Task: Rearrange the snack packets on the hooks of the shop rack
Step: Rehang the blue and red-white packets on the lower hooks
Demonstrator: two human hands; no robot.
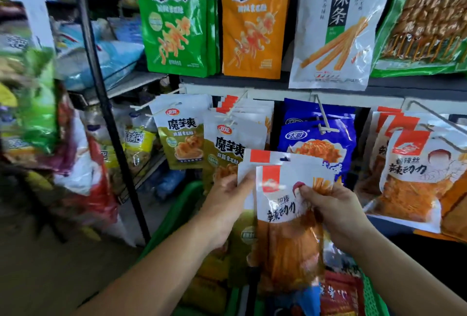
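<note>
Both hands, left hand (228, 195) and right hand (336, 210), clamp fingers on upright white-and-orange glossy plastic snack packets (285, 214), long axis vertical, red tabs up.

I am gripping two white-and-orange snack packets (283, 204) with my left hand (227, 189) and right hand (326, 204), just below the olive packets (227, 143) hanging on the hooks.

Both forearms are bare, with no sleeves in view. The left hand (228, 195) and the right hand (333, 208) wear no gloves. No rings or watch can be seen.
</note>
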